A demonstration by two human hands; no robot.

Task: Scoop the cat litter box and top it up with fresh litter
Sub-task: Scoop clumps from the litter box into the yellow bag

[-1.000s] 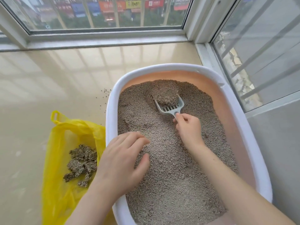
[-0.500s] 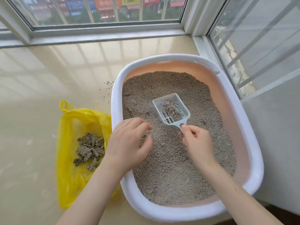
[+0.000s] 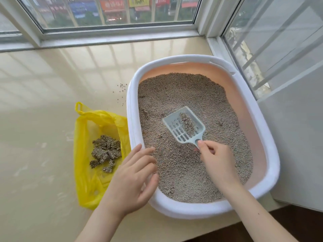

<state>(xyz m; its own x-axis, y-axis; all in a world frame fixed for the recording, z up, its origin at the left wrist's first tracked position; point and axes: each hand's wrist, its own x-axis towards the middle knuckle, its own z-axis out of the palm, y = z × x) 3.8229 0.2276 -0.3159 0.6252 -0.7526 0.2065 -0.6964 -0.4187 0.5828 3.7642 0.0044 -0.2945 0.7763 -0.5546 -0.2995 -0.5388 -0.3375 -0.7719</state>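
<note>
A pale tiled floor (image 3: pixel 43 119) runs up to a window frame (image 3: pixel 111 34) at the top and a second glazed wall on the right; on it, in the corner, sits the litter box (image 3: pixel 269 137), white-rimmed with peach inner walls, filled with a bed of grey-brown litter (image 3: pixel 183 95); just beside its left wall lies a yellow plastic bag (image 3: pixel 83 172), spread open on the floor, with a heap of dark clumps (image 3: pixel 104 151) resting on it; the left hand (image 3: pixel 132 179) hovers over the near-left rim of the box, fingers spread and loosely bent, holding nothing; the right hand (image 3: pixel 216 161) is over the litter near the middle of the box, its thumb and fingers pinching the short handle of the scoop (image 3: pixel 183 126); the pale slotted scoop is held above the litter, blade pointing away from the person, with a small clump (image 3: pixel 187 122) of litter lying along its tray; a few loose grains (image 3: pixel 122 86) are scattered on the floor just outside the box's left rim.
</note>
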